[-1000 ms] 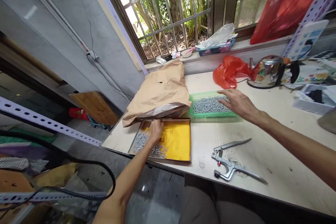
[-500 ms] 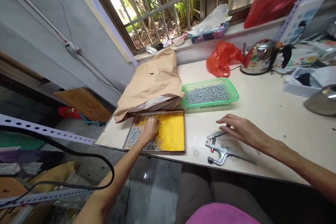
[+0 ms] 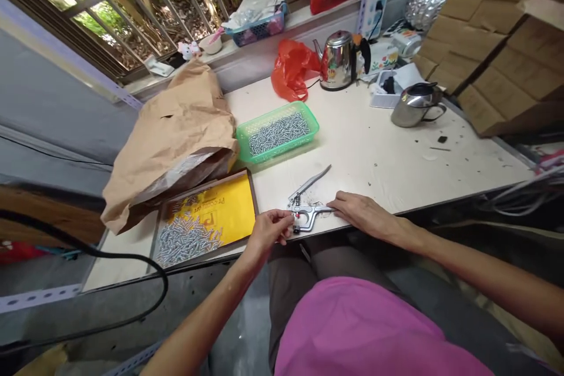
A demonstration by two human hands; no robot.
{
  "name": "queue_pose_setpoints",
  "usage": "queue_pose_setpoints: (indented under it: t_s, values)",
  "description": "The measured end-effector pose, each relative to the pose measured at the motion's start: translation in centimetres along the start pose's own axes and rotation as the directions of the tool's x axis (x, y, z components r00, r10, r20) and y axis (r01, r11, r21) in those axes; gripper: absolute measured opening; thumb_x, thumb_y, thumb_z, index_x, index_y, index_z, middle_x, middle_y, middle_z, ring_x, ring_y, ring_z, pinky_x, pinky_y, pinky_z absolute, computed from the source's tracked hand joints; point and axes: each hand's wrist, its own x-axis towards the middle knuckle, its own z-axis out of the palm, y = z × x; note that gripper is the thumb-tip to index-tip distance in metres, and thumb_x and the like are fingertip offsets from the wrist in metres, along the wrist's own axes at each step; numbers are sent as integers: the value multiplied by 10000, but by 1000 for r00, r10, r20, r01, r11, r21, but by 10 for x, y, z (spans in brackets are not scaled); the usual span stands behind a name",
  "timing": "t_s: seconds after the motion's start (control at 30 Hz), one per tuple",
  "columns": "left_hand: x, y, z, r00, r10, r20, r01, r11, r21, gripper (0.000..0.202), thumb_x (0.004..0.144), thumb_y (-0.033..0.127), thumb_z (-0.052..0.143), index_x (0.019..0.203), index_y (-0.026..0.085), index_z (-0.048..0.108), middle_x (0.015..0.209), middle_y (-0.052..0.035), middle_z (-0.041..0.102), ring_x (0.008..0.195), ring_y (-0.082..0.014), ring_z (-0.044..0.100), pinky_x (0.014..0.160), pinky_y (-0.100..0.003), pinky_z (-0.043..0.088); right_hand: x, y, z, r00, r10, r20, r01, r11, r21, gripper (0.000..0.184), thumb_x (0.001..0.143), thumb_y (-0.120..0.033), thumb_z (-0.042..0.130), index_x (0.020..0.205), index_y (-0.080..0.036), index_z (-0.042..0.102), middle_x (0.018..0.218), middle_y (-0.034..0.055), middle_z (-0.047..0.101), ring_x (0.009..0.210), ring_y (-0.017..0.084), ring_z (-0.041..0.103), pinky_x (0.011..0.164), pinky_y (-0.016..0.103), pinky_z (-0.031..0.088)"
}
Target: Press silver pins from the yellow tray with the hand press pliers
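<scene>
Metal snap fastener pliers (image 3: 312, 211) lie near the front edge of the table, their two handles spread apart. With its fingers closed around the end of the lower handle, my right hand (image 3: 363, 215) grips the pliers. My left hand (image 3: 272, 229) is at the jaw end, thumb and fingers pinched together; anything small between them is too hard to make out. Left of it is a shallow tray (image 3: 254, 194) with a yellow sheet inside, and a heap of small silvery metal pieces (image 3: 185, 241) lies in its left part.
Behind the tray rests a crumpled brown paper bag (image 3: 176, 123). A green basket (image 3: 277, 155) holds many small metal pieces. Farther back are a red plastic bag (image 3: 291, 70), a steel kettle (image 3: 337, 61) and a small metal pot (image 3: 414, 107). Cardboard (image 3: 497, 47) stands at the right.
My left hand has left the heap in the tray and come to the jaws of the pliers. My right hand has taken hold of a handle, and the pliers have turned. The view has swung right.
</scene>
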Motion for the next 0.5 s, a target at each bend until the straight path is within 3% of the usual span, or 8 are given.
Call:
queue_pose_setpoints:
  t_s: [0.2, 0.5]
  values:
    - [13, -12, 5, 994, -104, 19, 103, 994, 39, 370, 645, 441, 742, 755, 102, 641, 411, 76, 443, 334, -27, 321, 351, -174, 208, 0, 0, 3, 999, 7, -31, -8, 999, -34, 266, 979, -209, 369, 1002, -167, 631, 908, 71, 572, 777, 153, 542, 669, 267, 394]
    - [24, -2, 2, 961, -270, 61, 255, 949, 186, 292, 638, 372, 746, 714, 114, 632, 414, 61, 487, 340, -37, 372, 364, -168, 229, 0, -1, 4, 1000, 27, -16, -27, 1000, 13, 295, 991, -200, 330, 963, -161, 621, 904, 65, 554, 759, 143, 528, 668, 259, 395]
